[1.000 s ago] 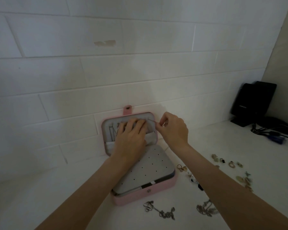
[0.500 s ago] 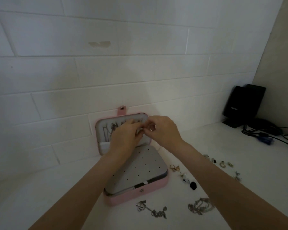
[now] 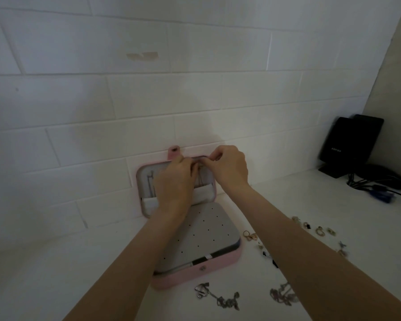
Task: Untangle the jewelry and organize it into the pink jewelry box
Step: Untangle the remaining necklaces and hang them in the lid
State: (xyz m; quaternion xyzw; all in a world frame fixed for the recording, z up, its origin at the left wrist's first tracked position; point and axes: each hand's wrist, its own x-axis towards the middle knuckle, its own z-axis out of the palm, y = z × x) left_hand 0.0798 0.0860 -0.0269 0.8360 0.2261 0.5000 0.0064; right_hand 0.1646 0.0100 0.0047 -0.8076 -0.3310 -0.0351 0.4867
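The pink jewelry box [image 3: 196, 273] lay open on the white tabletop [image 3: 56, 262], its lid [image 3: 140, 179] stood upright against the white brick wall [image 3: 148, 100], with the pink snap tab [image 3: 174, 152] projecting above the lid's top edge. A grey perforated panel [image 3: 206, 237] covered the base. Thin chains [image 3: 151, 181] were seen hanging inside the lid on its left part, above a pale elastic pocket [image 3: 202, 194].

Both forearms were extended forward from the lower edge of the view and converged at the lid. The left hand [image 3: 175, 181] was held back-up in front of the lid's middle, its fingers curled up toward the top edge. The right hand [image 3: 229, 167] was raised just beside it, wrist bent, its fingers curled downward with the fingertips [image 3: 206, 159] met against those of the left hand at the lid's upper rim. A thin necklace chain [image 3: 200, 174] appeared to be pinched between the two grips and hung down between the hands; exactly how each grip closed on it could not be told, being small and blurred.

On the tabletop in front of the box lay a tangled silver chain [image 3: 215, 296], and just to its right a second silver tangle [image 3: 283, 295] partly hidden by the right forearm. Small gold rings [image 3: 250, 235] lay just beside the box's right side, and scattered earrings [image 3: 320, 230] lay farther right. A black speaker [image 3: 350, 144] stood in the far right corner, with dark cables [image 3: 380, 181] beside it.
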